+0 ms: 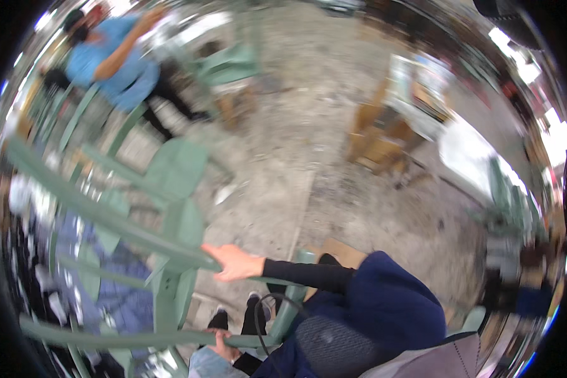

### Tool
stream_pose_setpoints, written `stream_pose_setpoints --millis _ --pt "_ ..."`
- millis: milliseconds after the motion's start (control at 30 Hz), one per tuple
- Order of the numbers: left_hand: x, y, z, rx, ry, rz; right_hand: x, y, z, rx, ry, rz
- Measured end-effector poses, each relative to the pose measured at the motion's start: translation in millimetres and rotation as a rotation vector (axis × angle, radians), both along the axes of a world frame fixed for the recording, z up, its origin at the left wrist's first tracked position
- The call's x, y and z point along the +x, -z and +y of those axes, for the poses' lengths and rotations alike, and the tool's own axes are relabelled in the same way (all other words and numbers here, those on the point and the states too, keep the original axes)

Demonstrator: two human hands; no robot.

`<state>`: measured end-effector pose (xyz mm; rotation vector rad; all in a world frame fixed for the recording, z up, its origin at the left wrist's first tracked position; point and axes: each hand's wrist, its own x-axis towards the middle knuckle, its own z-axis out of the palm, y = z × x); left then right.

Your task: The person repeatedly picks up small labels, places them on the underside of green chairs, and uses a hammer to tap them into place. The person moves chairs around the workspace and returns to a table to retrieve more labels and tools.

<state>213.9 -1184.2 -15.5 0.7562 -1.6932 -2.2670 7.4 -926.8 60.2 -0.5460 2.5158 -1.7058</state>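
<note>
My right hand [236, 262], in a black sleeve, is closed on the upper of two long green rails of a chair [116, 223]. Lower down, my left hand [222, 346] grips the other rail, a band at its wrist. Both rails reach out toward the left rim, and a green upright part [290, 312] stands close to my body. Behind the rails, other green chair parts overlap, so I cannot tell exactly where the held chair ends. My fingers are partly blurred.
At upper left a person in a blue shirt [116, 57] raises an arm among green chairs [179, 167]. Another green seat [229, 64] stands beyond. A table with papers [422, 94] and brown boxes [381, 135] is at right. Concrete floor [315, 82] lies between.
</note>
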Motion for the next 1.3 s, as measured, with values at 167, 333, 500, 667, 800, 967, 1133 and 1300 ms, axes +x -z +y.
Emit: stream_pose_setpoints --millis 167,333,500,667,800,967,1133,1300 --pt "33.3 -78.3 120.0 0.076 0.306 0.252 127.3 -98.6 143.6 -0.129 0.159 0.080" --pt "30.4 -141.5 217.5 0.304 0.902 0.364 259.0 -183.6 271.1 -0.176 0.596 0.166" --pt "-38.8 -169.9 355.9 0.638 1.374 0.388 362.6 -187.7 375.9 -0.277 1.019 0.325" --pt "-22.3 -171.5 526.4 0.608 1.637 0.253 441.1 -153.1 464.7 -0.435 1.385 0.327" --pt "7.6 -172.1 688.7 0.573 1.935 0.186 502.1 -122.4 541.8 -0.314 1.835 0.465" --pt "48.7 -168.8 873.0 0.576 2.240 0.317 551.5 -130.2 630.6 -0.505 1.980 0.566" --pt "94.7 -159.2 987.3 0.492 2.303 0.158 597.0 -111.6 705.1 -0.589 2.172 0.521" --pt "139.5 -141.2 1066.3 0.405 2.231 0.132 640.6 -109.8 808.8 -0.545 2.127 0.561"
